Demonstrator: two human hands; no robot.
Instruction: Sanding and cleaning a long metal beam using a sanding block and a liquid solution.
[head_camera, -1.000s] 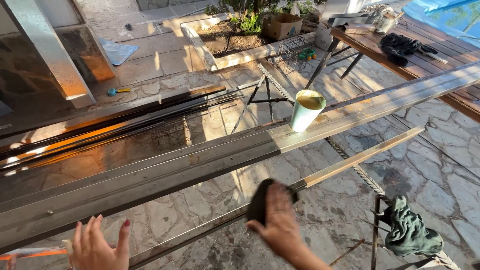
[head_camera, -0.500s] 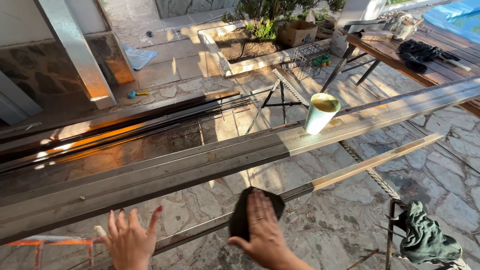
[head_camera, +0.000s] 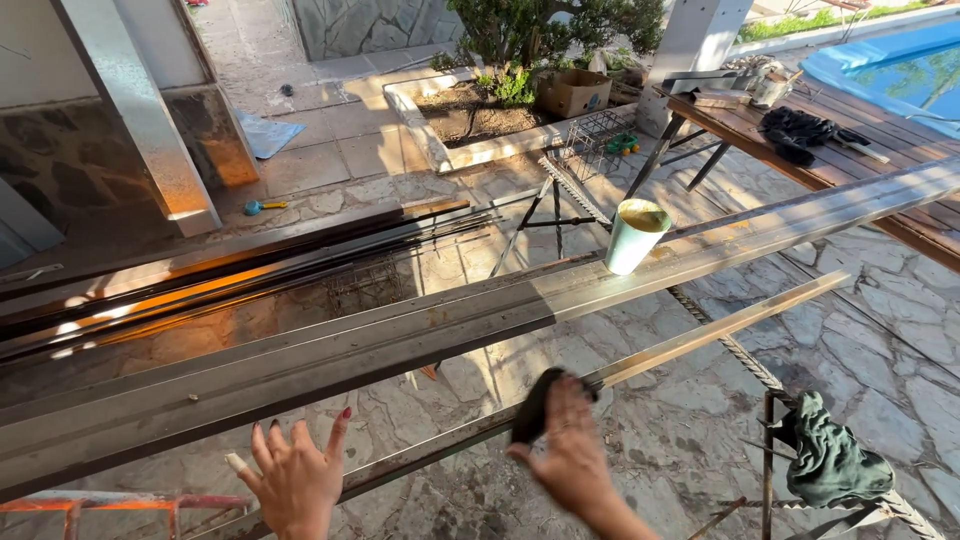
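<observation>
My right hand (head_camera: 572, 455) presses a dark cloth (head_camera: 530, 405) against a thin steel bar (head_camera: 700, 335) that runs from lower left up to the right. My left hand (head_camera: 293, 475) hovers with fingers spread just above the same bar's lower end, holding nothing. Beyond the bar lies a wide steel profile (head_camera: 400, 335), and a pale green cup (head_camera: 636, 236) of yellowish liquid stands on it.
More long steel sections (head_camera: 230, 270) lie behind on the stone-paved ground. A green rag (head_camera: 830, 460) hangs on a metal trestle at the right. A wooden table (head_camera: 850, 160) with dark gloves stands far right, near a pool.
My right hand with the cloth has slid right along the thin bar. My left hand has moved right and risen, fingers still spread. The view has tilted up slightly.
</observation>
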